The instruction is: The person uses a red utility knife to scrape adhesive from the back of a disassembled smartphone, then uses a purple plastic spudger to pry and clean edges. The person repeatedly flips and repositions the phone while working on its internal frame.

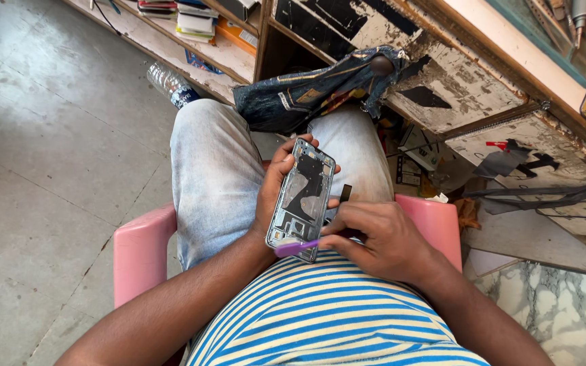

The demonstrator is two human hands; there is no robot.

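Gripping the phone frame [301, 198] from behind, the left hand [270, 190] has its fingers closed around the left edge and holds it above the lap, open side up. Right hand [381, 238] pinches a purple tool [296, 248] between closed fingers, and its flat tip touches the lower end of the frame. As far as I can see, the phone is already opened: the back cover is off, metal plates and a dark sheet are visible inside, and a small flex strip [345, 192] hangs at the right side. I judge the prying at the bottom part is not finished yet. The person sits on a pink chair [140, 247] beside a worn wooden bench [456, 81].
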